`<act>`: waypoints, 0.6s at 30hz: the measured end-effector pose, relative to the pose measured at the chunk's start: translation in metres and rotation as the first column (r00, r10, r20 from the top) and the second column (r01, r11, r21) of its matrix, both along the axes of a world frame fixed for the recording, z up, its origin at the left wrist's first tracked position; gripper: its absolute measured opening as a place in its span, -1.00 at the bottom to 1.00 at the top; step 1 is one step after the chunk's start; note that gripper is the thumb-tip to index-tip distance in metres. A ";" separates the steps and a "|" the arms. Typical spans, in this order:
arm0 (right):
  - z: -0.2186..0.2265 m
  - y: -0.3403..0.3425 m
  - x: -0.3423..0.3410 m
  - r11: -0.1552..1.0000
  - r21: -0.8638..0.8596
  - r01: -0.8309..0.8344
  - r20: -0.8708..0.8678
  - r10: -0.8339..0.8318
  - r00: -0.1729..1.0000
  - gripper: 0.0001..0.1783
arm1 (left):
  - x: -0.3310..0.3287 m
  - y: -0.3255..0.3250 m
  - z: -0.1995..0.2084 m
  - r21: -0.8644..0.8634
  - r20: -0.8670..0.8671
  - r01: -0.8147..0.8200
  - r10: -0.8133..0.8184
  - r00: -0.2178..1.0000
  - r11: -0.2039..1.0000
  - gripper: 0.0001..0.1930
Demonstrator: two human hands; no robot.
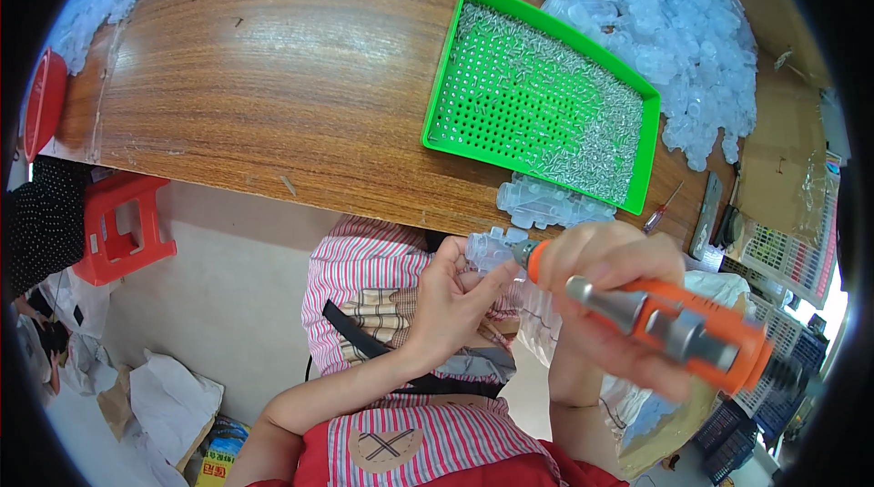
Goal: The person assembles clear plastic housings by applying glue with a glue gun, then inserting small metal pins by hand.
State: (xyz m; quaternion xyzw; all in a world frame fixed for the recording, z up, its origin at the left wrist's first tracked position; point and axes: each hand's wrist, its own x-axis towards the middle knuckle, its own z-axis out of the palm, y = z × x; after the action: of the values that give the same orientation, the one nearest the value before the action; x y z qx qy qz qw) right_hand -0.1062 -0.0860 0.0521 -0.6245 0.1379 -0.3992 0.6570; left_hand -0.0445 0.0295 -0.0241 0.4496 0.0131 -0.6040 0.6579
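Note:
My left hand [448,305] grips a clear plastic part [485,252] between thumb and fingers, just off the table's front edge and above my lap. In my right hand [605,255] is an orange power screwdriver [701,328], the fingers wrapped round its body. Its dark nose [524,253] points left and meets the plastic part; the very tip is too small to make out. Beyond my hands, a green perforated tray [444,64] holds many small silvery screws [596,155]. Several similar clear parts [551,205] lie between the tray and the table edge.
A large heap of clear plastic parts [665,32] covers the table's far right, with more [109,14] at the far left. A thin screwdriver [663,207] lies right of the tray. A red bowl [45,105] sits at the left edge; a red stool [123,228] stands below.

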 end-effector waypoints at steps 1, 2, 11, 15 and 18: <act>0.004 0.001 0.003 0.993 0.110 0.036 0.072 -0.044 0.996 -0.09 | -0.001 0.000 -0.001 -0.018 0.038 0.009 -0.008 0.999 1.000 -0.74; 0.014 -0.006 -0.002 0.995 0.104 -0.003 0.092 -0.007 0.996 -0.12 | 0.000 0.000 -0.001 -0.031 0.044 0.011 -0.009 0.999 0.999 -0.74; 0.043 -0.014 -0.018 0.998 0.061 0.032 0.114 -0.039 0.993 -0.17 | 0.022 0.025 0.012 0.073 -0.174 0.073 -0.060 0.983 0.995 -0.72; 0.035 -0.009 -0.017 0.996 0.071 0.049 0.115 -0.056 0.992 -0.15 | 0.023 0.020 0.004 0.071 -0.063 0.094 -0.089 0.994 0.993 -0.74; 0.031 -0.006 -0.015 0.996 0.082 0.047 0.106 -0.056 0.993 -0.15 | 0.022 0.015 0.002 0.058 0.036 0.091 -0.093 0.995 0.994 -0.73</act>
State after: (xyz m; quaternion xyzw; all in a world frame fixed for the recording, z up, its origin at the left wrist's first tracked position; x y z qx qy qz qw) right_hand -0.1214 -0.0919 0.0829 -0.5715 0.1340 -0.4433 0.6774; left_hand -0.0226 0.0443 -0.0220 0.4797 -0.0030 -0.6243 0.6166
